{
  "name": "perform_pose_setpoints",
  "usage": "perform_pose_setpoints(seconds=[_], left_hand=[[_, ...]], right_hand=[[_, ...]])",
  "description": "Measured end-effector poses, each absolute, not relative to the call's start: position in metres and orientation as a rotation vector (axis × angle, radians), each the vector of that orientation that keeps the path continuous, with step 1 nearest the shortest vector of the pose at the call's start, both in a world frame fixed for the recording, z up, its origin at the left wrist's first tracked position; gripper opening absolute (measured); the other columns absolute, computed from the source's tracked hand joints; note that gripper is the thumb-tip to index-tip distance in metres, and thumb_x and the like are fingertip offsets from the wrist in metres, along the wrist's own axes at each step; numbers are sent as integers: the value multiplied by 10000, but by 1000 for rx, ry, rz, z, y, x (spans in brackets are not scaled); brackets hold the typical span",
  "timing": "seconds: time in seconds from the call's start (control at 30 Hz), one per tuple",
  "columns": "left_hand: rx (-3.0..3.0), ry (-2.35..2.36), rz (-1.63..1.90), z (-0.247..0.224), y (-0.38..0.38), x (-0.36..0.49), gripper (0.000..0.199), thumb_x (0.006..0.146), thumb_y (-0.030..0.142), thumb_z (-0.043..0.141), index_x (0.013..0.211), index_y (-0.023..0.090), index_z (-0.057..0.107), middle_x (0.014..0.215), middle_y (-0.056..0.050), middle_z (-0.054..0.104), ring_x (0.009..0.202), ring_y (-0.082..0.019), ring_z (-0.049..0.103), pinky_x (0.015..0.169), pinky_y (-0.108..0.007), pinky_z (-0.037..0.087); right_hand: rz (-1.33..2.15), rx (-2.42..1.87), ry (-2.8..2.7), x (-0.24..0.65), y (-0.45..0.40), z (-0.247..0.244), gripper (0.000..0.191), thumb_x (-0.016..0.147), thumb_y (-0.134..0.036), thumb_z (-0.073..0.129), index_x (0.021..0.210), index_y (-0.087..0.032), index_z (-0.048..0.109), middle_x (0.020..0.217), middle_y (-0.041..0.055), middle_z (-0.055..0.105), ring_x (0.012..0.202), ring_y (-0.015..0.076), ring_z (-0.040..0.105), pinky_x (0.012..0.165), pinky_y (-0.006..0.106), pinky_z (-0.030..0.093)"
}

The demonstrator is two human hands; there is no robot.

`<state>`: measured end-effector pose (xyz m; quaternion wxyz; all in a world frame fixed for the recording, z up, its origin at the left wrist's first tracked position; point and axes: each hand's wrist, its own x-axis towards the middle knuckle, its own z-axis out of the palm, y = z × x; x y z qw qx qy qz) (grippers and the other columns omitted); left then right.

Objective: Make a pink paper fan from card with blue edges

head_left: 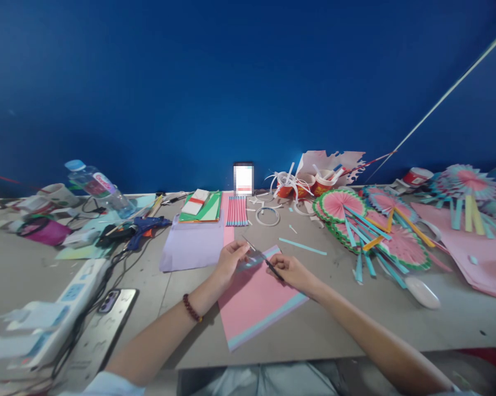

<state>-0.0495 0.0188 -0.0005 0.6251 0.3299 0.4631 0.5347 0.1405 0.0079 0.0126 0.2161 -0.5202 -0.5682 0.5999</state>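
A pink sheet (pixel 258 302) with blue-edged borders lies at an angle on the table in front of me. My left hand (pixel 232 258) is closed at its upper left corner, pinching something small that I cannot make out. In my right hand (pixel 289 270) is a dark, thin-bladed tool (pixel 274 269), which looks like scissors or a knife, pointing up and left across the sheet's top edge. Its tip comes close to my left fingertips. A thin blue paper strip (pixel 303 246) rests just beyond my right hand.
Behind are pink rolled sticks (pixel 236 211), green papers (pixel 210 207), a lavender sheet (pixel 192 242) and a tape ring (pixel 268 216). Paper fans (pixel 342 206) lie right. Left are a bottle (pixel 101 187), a blue glue gun (pixel 142 231), a power strip (pixel 72 297) and a phone (pixel 107 330).
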Motion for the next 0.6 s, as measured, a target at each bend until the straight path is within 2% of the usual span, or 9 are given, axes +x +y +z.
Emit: perform_pose_setpoints(seconds=[0.37,0.6], left_hand=[[788,1045,1231,2,19,-50,209,596,316,762,642,146,648,665,-9,641,472,-62,473,502,-200,386],[806,1050,1244,4,18,-49,210,591,315,765,641,146,649,687,-18,650,463,-55,471,490,-201,395]], right_hand=[[1731,-1398,-1496,138,6,18,283,666,-418,673,731,-181,535,460,-85,461,383,44,368,359,174,233],[1767,-1370,-1482,140,6,15,342,666,-465,689,782,-182,535,486,-95,437,380,39,355,346,174,208]])
